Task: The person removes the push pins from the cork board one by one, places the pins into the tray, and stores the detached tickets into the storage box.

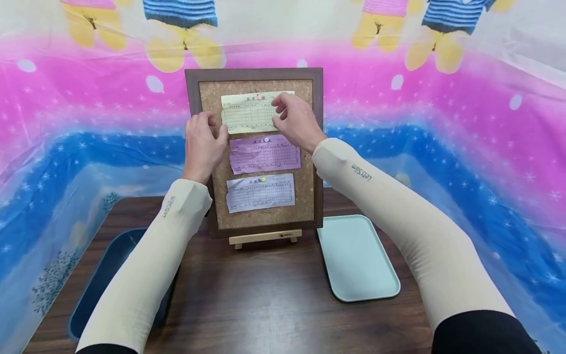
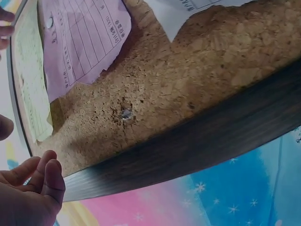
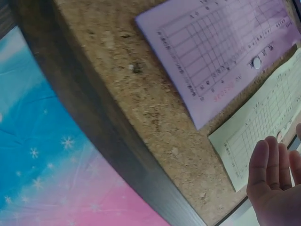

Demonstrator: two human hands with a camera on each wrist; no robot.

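Observation:
A framed cork board (image 1: 307, 196) carries three paper forms one above another: pale yellow (image 1: 247, 118) at the top, purple (image 1: 247, 157) in the middle, white (image 1: 261, 194) at the bottom. Each has a round-headed pushpin; the top pin (image 1: 259, 97) is pinkish, the middle one (image 1: 266, 140) pale, the bottom one (image 1: 264, 179) yellow. My left hand (image 1: 203, 147) is by the board's left side, its fingers loosely bent near the yellow form's left edge. Over that form's right part hovers my right hand (image 1: 297, 118), fingers relaxed. Neither hand holds anything; contact with the paper cannot be made out.
A small wooden easel (image 1: 265, 237) supports the board on a dark wood table (image 1: 247, 295). To the right lies a pale green tray (image 1: 360, 260). A dark blue tray (image 1: 99, 285) is partly under my left forearm. Patterned cloth (image 1: 442, 98) hangs behind.

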